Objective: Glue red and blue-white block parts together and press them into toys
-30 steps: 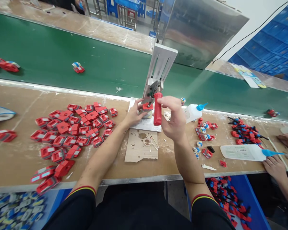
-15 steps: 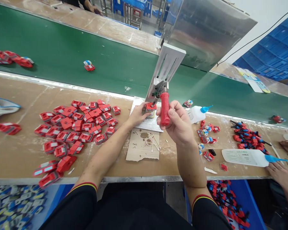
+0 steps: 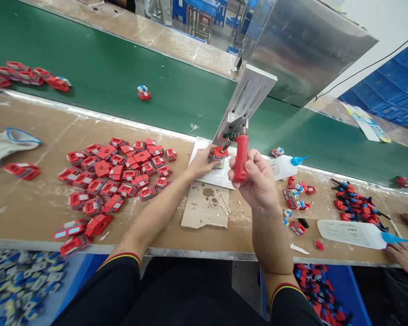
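The right hand [image 3: 256, 181] is closed in a fist around the red handle [image 3: 241, 158] of a small lever press [image 3: 240, 113], thumb laid along the grip. The handle tilts up toward the press head, which stands on a pale plate [image 3: 212, 174]. The left hand [image 3: 201, 162] reaches in from the left, its fingertips pinched on a red part [image 3: 221, 153] that sits under the press head, on the plate.

Just in front of the plate lies a stained scrap of card [image 3: 200, 210] with a few thin sticks on it. Left of the hands, a loose pile of red parts [image 3: 119, 176] spreads over the worn brown bench [image 3: 37, 199]; a white glove [image 3: 7, 144] lies farther left. Right of the press lies 1 glue bottle [image 3: 285, 166] with a blue nozzle, then small clusters of red, white and blue pieces [image 3: 295, 194], and a second, larger bottle [image 3: 357, 233] near another person's hand [image 3: 406, 258] at the right edge.

Behind the bench runs a green conveyor belt [image 3: 122, 77] carrying 1 lone assembled piece [image 3: 143, 93] and a group of red ones at far left. A metal housing [image 3: 306, 45] straddles the belt, with stacked blue crates [image 3: 391, 90] to the right. Below the bench edge sit bins of parts, blue and white at left [image 3: 17, 285], red and blue at right [image 3: 319, 290].
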### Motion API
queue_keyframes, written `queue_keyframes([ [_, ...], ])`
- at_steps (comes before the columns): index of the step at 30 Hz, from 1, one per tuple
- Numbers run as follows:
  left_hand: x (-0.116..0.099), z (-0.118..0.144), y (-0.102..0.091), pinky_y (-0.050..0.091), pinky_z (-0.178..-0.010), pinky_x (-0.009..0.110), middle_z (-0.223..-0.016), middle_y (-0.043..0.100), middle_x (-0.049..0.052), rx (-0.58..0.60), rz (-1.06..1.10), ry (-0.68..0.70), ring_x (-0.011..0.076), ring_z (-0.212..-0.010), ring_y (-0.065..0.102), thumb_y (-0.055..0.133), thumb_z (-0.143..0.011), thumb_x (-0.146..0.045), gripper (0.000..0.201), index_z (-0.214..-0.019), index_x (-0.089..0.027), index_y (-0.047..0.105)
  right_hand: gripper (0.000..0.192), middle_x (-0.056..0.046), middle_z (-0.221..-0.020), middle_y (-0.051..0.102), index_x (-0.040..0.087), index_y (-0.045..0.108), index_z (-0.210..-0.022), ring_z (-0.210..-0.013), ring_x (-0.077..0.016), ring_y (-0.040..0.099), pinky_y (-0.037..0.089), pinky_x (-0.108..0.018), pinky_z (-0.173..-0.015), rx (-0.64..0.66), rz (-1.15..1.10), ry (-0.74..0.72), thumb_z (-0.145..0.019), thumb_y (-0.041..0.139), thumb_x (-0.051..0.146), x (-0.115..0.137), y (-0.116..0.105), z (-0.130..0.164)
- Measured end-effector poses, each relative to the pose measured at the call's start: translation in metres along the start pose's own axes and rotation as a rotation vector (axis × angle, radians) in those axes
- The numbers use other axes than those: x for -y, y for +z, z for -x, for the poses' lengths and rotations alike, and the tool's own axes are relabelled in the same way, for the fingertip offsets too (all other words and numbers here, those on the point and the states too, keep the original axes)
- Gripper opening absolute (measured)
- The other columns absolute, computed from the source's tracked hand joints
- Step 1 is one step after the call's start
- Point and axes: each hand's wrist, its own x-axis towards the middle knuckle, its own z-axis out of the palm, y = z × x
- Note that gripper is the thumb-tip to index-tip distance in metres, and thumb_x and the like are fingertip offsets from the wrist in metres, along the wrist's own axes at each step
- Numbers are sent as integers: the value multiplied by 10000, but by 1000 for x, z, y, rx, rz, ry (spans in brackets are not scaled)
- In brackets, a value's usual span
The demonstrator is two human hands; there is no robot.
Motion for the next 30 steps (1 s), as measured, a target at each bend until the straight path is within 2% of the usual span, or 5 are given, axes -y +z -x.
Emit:
queue_keyframes([
  [3,3,0,1,558,-1041,475,-1118,806,97,-16,-46,-5,280,-1043,749,802,-830,-233,499,-1298,-182,636,556,33,-810,675,284,375,-861,-613,-111,644,491,-206,-433,-10,13,5,-812,861,548,-1,1,1],
  [7,3,-1,2,553,-1063,460,-1139,807,92,-22,-28,6,281,-1094,739,794,-838,-226,491,-1304,-189,643,529,35,-840,690,282,396,-870,-600,-93,635,500,-195,-440,-22,-27,-13,-822,861,531,-1,1,1],
  [14,4,-1,3,558,-1060,463,-1163,815,86,-15,11,20,275,-1105,757,794,-834,-226,477,-1283,-204,632,561,13,-857,708,288,378,-871,-729,-151,718,516,-221,-458,-21,0,12,-796,871,546,-9,-4,2],
  [22,-5,-1,2,603,-961,415,-1110,818,82,-9,68,9,255,-1025,780,785,-825,-224,477,-1271,-192,620,628,19,-830,685,291,363,-872,-694,-149,696,497,-226,-439,-23,33,25,-744,894,601,0,-1,3],
  [30,-5,0,5,606,-973,421,-1152,809,83,-7,52,-8,255,-1040,775,777,-840,-221,448,-1256,-205,609,614,34,-793,657,288,351,-868,-662,-133,686,480,-203,-430,3,33,4,-771,880,584,-1,1,5],
])
